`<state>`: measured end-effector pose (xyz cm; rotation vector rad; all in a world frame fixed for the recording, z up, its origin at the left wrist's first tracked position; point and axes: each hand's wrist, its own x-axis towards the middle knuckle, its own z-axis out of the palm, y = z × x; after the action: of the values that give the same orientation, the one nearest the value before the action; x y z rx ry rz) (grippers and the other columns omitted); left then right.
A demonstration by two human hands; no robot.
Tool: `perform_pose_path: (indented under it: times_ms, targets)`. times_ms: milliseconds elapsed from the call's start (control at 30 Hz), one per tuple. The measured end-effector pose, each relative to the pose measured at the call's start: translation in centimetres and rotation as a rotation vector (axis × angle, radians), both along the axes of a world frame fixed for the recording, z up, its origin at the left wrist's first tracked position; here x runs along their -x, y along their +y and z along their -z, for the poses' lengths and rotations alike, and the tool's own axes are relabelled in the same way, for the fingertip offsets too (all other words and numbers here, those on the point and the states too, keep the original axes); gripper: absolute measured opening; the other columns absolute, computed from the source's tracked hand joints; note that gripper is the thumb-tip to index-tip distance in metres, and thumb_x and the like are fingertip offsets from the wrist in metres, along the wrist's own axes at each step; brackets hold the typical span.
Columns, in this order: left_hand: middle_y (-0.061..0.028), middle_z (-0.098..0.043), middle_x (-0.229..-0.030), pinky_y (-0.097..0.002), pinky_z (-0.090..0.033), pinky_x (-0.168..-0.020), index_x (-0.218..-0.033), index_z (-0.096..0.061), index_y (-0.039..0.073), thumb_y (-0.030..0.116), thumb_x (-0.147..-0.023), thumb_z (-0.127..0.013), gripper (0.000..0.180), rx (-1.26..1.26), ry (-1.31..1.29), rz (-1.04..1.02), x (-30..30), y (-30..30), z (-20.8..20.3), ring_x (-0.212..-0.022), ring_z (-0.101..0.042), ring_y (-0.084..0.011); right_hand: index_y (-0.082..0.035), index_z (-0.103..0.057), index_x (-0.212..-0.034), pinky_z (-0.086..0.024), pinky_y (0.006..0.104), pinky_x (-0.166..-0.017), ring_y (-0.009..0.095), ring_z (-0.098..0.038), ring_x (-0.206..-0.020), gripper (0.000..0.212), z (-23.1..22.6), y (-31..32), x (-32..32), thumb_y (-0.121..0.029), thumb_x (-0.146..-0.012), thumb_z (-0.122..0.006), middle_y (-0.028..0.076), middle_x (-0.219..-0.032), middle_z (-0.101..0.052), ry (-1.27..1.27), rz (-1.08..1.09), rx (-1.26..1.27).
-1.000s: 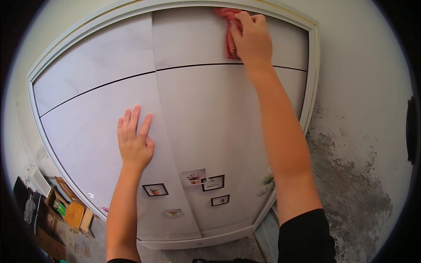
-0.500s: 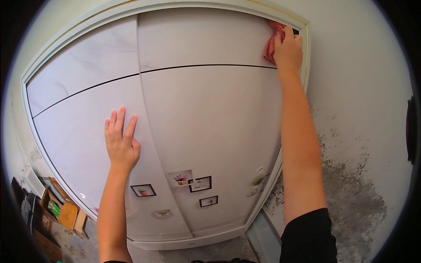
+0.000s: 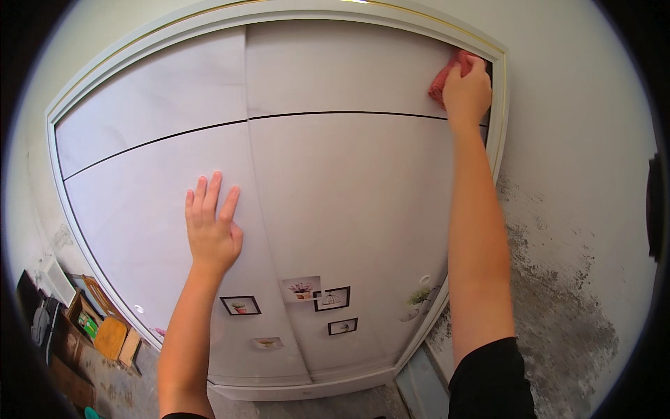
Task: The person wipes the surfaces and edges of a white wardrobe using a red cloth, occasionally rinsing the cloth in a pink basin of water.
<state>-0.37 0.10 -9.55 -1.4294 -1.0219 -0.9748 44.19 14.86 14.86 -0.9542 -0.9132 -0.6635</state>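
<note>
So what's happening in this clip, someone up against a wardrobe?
A person faces a tall white wardrobe with sliding doors. The right hand presses a pink cloth against the upper right corner of the door, next to the frame. The left hand lies flat and open on the left door, fingers spread. Small picture decals sit low on the doors, and the wall to the right looks stained.

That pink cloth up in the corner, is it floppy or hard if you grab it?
Probably floppy: the pink cloth is bunched and creased under the right hand. It looks light, since that hand alone presses it high against the white wardrobe door. It likely slides easily there.
</note>
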Motion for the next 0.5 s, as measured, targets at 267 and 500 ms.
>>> perform_pose_path:
  times_ms: [267,500]
  targets:
    - [-0.0166,-0.046,-0.171,-0.0635,-0.029,-0.129,-0.154,-0.059,0.016,-0.004,-0.08,-0.056,0.076,0.002,0.013,0.034,0.2,-0.1,-0.1,-0.16,-0.038,-0.0418,-0.011,-0.074,-0.126,-0.056,0.0493,-0.095,0.04,-0.068,-0.108,0.026,0.8,-3.7,18.1,-0.017,-0.101,-0.07,0.017,-0.119,-0.071,-0.214,-0.111,-0.302]
    - [-0.0163,-0.046,-0.171,-0.0643,-0.03,-0.128,-0.155,-0.059,0.017,-0.003,-0.08,-0.058,0.077,-0.014,0.014,0.074,0.7,0.2,0.1,-0.159,-0.039,-0.0416,-0.011,-0.075,-0.126,-0.059,0.0466,-0.089,0.037,-0.066,-0.1,0.028,1.5,-6.8,28.8,-0.009,-0.098,-0.073,0.015,-0.116,-0.07,-0.422,-0.189,-0.387]
